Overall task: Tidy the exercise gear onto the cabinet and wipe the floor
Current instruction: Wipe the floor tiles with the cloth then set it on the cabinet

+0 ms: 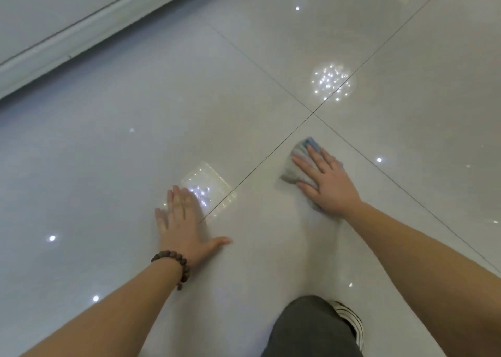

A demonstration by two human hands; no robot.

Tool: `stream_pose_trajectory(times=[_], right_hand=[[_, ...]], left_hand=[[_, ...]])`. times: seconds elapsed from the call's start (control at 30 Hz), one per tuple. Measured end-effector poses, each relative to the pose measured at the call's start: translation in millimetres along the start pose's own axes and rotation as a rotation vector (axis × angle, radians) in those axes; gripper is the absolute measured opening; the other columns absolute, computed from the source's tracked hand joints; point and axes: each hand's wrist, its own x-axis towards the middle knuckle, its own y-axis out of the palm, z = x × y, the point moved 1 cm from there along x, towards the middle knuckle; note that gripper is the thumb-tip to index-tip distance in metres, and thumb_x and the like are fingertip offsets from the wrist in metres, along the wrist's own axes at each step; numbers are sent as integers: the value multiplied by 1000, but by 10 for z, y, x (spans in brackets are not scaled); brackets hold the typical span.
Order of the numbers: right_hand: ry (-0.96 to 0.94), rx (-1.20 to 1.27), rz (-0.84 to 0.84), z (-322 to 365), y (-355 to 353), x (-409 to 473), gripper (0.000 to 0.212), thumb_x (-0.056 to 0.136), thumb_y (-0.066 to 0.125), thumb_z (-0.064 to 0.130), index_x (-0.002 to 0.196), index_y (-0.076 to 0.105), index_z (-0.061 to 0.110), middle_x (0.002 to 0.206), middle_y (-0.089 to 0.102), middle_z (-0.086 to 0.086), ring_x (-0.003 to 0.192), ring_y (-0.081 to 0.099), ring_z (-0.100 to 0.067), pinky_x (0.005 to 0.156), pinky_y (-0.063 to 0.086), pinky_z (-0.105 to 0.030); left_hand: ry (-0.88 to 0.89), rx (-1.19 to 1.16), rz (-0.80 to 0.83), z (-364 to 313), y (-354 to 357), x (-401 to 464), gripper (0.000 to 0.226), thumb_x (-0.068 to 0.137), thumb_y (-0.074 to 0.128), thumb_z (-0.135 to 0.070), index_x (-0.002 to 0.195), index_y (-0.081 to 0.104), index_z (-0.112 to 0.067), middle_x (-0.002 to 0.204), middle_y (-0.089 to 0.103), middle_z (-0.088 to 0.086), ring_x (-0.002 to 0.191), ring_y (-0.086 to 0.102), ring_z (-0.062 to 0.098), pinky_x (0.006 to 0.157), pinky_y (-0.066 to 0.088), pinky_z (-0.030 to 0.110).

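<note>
My right hand (329,181) lies flat with straight fingers on a striped grey-and-blue cloth (299,157), pressing it against the glossy pale tiled floor (406,139) just below where the tile joints cross. My left hand (184,221) rests flat on the floor to the left, fingers spread and straight, with a dark bead bracelet on its wrist. It holds nothing. No exercise gear is in sight.
The white base of a cabinet (54,39) runs along the upper left. My knee in grey trousers (306,329) and a striped shoe (349,318) are at the bottom centre. Ceiling lights are mirrored in the tiles.
</note>
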Motion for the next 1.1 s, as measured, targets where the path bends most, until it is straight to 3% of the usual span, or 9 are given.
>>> stream_pose_trajectory(times=[0.17, 0.27, 0.47, 0.6, 0.67, 0.77, 0.87, 0.93, 1.1], right_hand=[[715, 125, -49, -190, -168, 13, 65, 92, 39, 56, 150, 17, 35, 160, -3, -2, 146, 2, -30, 119, 5, -42], [847, 193, -37, 377, -152, 228, 61, 95, 29, 51, 150, 9, 37, 160, -9, -1, 146, -7, -27, 118, -2, -45], [-79, 17, 102, 2182, 556, 105, 63, 86, 27, 46, 149, 22, 36, 160, 6, -6, 145, 4, -38, 117, 4, -51], [-443, -11, 118, 1905, 603, 32, 57, 88, 41, 44, 144, 35, 32, 155, 28, -8, 140, 27, -36, 113, 23, -54], [-233, -60, 24, 1308, 509, 167, 58, 91, 34, 45, 146, 34, 28, 156, 25, -11, 142, 26, -34, 111, 29, -52], [356, -11, -43, 582, 196, 121, 60, 95, 23, 53, 151, 16, 32, 160, 0, -5, 147, 2, -24, 119, 8, -42], [853, 110, -99, 674, 139, 61, 57, 99, 23, 49, 152, 8, 32, 160, -6, -6, 147, -5, -25, 119, 1, -43], [688, 37, -97, 1162, 352, 15, 61, 94, 19, 49, 151, 13, 30, 160, 2, -9, 147, 0, -30, 118, 6, -49], [-158, 56, -7, 2078, 669, -480, 56, 84, 50, 37, 139, 46, 30, 152, 33, -10, 138, 28, -40, 112, 25, -52]], left_hand=[[-118, -9, 40, 409, 257, -215, 147, 53, 43, -95, 142, -30, -4, 152, -33, 12, 141, -30, 25, 116, -7, 55], [-123, 15, 60, 501, 341, -229, 150, 49, 42, -97, 137, -37, -4, 151, -36, 13, 139, -34, 26, 115, -8, 56], [-111, 6, 119, 535, 367, -181, 151, 47, 43, -97, 127, -47, -6, 146, -43, 13, 134, -40, 27, 112, -14, 58], [-106, -5, 109, 549, 385, -184, 151, 47, 41, -98, 129, -46, -6, 146, -43, 13, 134, -41, 27, 112, -14, 58], [-99, -28, 115, 551, 378, -187, 152, 48, 45, -96, 133, -43, -6, 146, -43, 12, 134, -41, 27, 111, -15, 59], [-97, -35, 118, 554, 383, -181, 153, 48, 48, -95, 132, -43, -7, 146, -43, 12, 134, -41, 27, 111, -15, 59], [-90, -41, 114, 559, 393, -173, 152, 47, 47, -96, 129, -46, -8, 146, -44, 12, 131, -44, 26, 111, -16, 59], [-88, -49, 110, 558, 401, -177, 152, 46, 46, -96, 128, -46, -8, 146, -44, 11, 131, -45, 25, 111, -15, 60], [-75, -45, 110, 569, 402, -177, 154, 45, 44, -97, 135, -41, -6, 146, -44, 12, 134, -41, 27, 111, -13, 61]])
